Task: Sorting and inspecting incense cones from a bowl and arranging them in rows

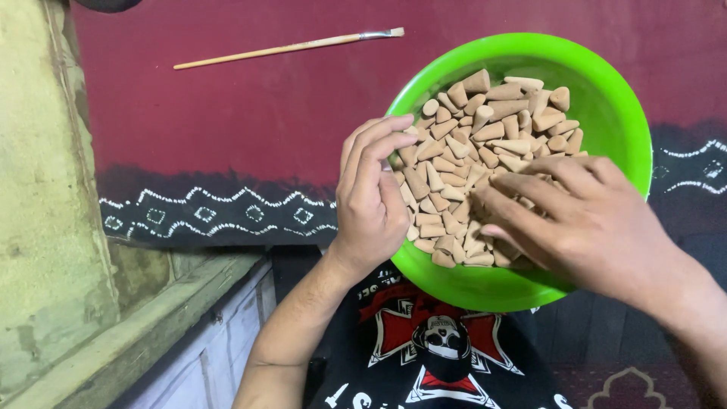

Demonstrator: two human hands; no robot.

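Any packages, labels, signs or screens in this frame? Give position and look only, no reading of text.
No packages, signs or screens in view.
Printed emblem: on the black garment at bottom centre, below the green bowl; a red and white cross shape with a skull figure in the middle, white lettering around it, partly cut off.
Patterned cloth: left of the bowl; maroon with a dark band of white dotted zigzags and diamonds.
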